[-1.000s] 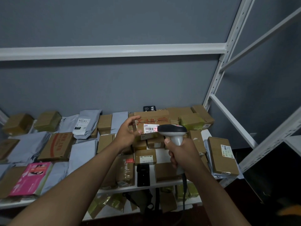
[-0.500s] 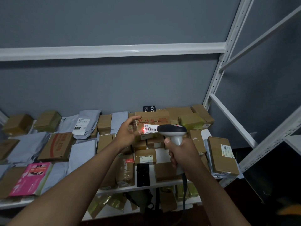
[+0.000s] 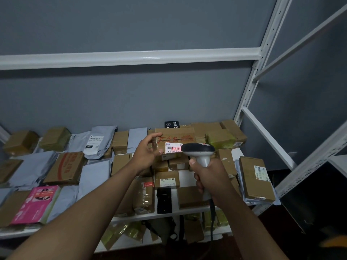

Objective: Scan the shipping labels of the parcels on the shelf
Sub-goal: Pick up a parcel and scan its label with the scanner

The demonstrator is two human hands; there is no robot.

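Observation:
A brown cardboard parcel with red writing stands tilted up at the back of the shelf. My left hand holds its left end, thumb on top and fingers below. Its white shipping label faces me, with a red scan line across the barcode. My right hand grips the handle of a grey and black barcode scanner, whose head points at the label from close by and hides the label's right part. Its cable hangs down below my fist.
The white shelf board is crowded with brown boxes, grey mailer bags, a pink package at the front left and a black box near the front edge. A labelled box lies at the right end. White uprights frame the right side.
The red scan light has moved from the label's left end to its middle right. My left thumb has lifted a little on the parcel. Both hands stay nearly in place.

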